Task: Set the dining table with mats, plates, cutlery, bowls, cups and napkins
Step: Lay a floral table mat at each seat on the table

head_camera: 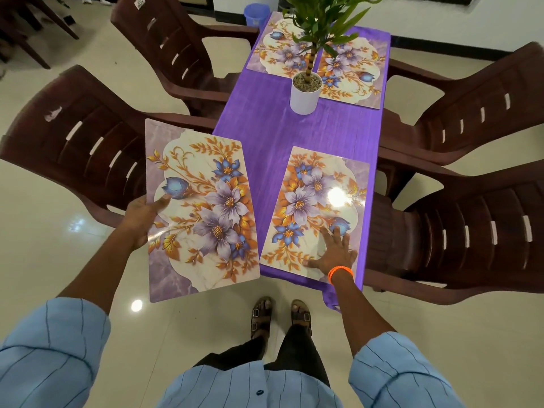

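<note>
The left hand (141, 222) grips a floral placemat (200, 210) at its edge, held over the table's near-left corner. The right hand (335, 251) presses flat, fingers spread, on a laid mat (315, 201) on the purple tablecloth (265, 119). Beyond, a white pot (304, 97) holds gravel and a green plant (321, 22).

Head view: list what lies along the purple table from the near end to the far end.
Right hand pressing flat on the near right mat → bare stretch of purple tablecloth → white potted plant → two far mats, left and right, side by side.
</note>
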